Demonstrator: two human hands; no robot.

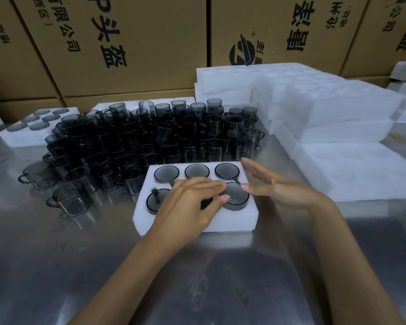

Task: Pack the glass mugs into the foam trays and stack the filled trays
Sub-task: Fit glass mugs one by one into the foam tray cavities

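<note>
Nearest, a steel table (56, 266) w/ both forearms reaching in over it. The foam tray (232, 221) sits just ahead, six pockets – three back ones filled w/ mugs seated upside down, e.g. the back-right mug (227, 171). Front left pocket holds a mug (153, 202) w/ its handle showing. The left hand (192, 202) is laid over the front middle pocket, fingers curved and half closed over a dark mug; whether it's actually gripped can't be told. The right hand (274, 186) is held flat and wide, empty, fingertips just touching the front-right mug (236, 197), which looks not fully seated – it stands a bit proud.

Risk, as judged: if pressed off-centre, the mug could tilt and jam, or the foam rim be torn; glass-on-glass knocks are possible w/ handles close by.

Beyond, a crowd of loose mugs (150, 137), a filled tray (40, 127) far left, empty trays stacked (338, 109) right, cardboard boxes (127, 43) behind.
</note>
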